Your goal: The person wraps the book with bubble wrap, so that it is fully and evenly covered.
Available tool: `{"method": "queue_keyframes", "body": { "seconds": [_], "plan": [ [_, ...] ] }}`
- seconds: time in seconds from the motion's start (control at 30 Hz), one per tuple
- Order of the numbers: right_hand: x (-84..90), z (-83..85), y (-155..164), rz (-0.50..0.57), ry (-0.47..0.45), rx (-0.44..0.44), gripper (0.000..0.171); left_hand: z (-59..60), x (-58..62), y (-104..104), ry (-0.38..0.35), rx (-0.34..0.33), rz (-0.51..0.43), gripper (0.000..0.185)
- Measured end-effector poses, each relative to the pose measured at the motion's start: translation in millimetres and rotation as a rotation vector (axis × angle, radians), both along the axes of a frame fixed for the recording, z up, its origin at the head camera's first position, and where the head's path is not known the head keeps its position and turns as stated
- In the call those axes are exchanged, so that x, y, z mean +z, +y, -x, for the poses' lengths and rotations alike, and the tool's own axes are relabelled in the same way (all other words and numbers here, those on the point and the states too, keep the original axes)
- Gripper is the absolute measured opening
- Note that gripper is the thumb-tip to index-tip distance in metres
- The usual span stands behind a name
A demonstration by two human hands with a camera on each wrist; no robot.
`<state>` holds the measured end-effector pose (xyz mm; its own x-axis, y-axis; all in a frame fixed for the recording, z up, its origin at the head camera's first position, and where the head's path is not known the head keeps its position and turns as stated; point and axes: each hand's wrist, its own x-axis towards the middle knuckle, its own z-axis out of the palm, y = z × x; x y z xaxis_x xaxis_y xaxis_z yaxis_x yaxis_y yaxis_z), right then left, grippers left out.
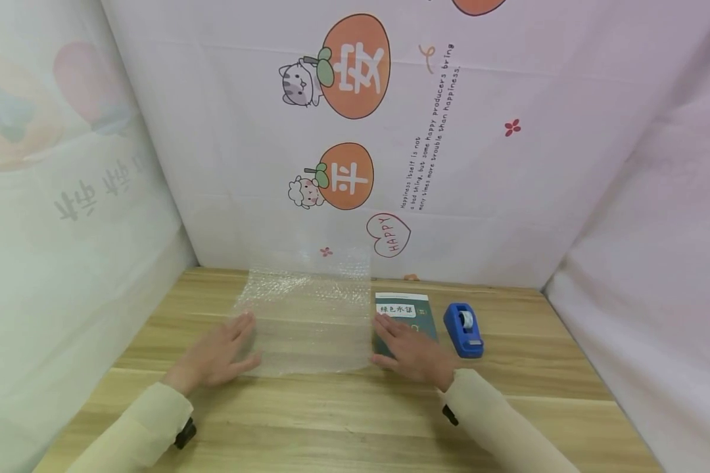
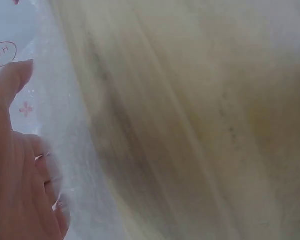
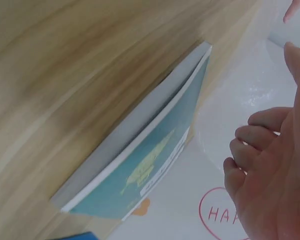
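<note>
— What are the hands doing?

— Both lie flat with fingers straight, so neither grip is closed on anything. The left hand [image 1: 221,355] rests on the worktop [image 1: 343,420] at the near left corner of the bubble wrap sheet [image 1: 307,315], fingertips touching its edge. The right hand [image 1: 408,351] lies at the sheet's right edge, and its palm covers the near end of the green book [image 1: 405,312].

— How does the sheet lie?

— Flat and spread out between the two hands, its long axis running from near to far. Its far edge reaches the printed backdrop [image 1: 390,131] and curls up against it a little.

— And the book?

— Closed, cover up, just to the right of the sheet, long axis also near to far, with the white title label at the far end. In the right wrist view its page edges show, with the book [image 3: 140,160] flat on the wood.

— Anything further out?

— A blue tape dispenser [image 1: 463,328] stands just right of the book, apart from the right hand.
</note>
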<state>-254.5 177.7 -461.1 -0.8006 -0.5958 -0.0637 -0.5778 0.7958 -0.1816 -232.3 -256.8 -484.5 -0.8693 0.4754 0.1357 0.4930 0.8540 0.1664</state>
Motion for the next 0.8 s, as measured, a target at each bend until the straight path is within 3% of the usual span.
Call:
{"method": "queue_keyframes", "body": {
  "seconds": [0.2, 0.53, 0.8],
  "plan": [
    [-3.2, 1.3, -14, 0.014, -0.013, 0.047, 0.080, -2.7, -3.8, 1, -0.064, -0.008, -0.005, 0.084],
    [-15.3, -1.0, -28, -0.022, -0.015, 0.087, 0.082, -6.4, -8.3, 2, -0.101, 0.009, 0.019, 0.085],
    [-27.8, -2.5, -31, -0.055, -0.031, 0.079, 0.083, -8.9, -18.1, 3, -0.105, -0.021, -0.019, 0.087]
  ]
}}
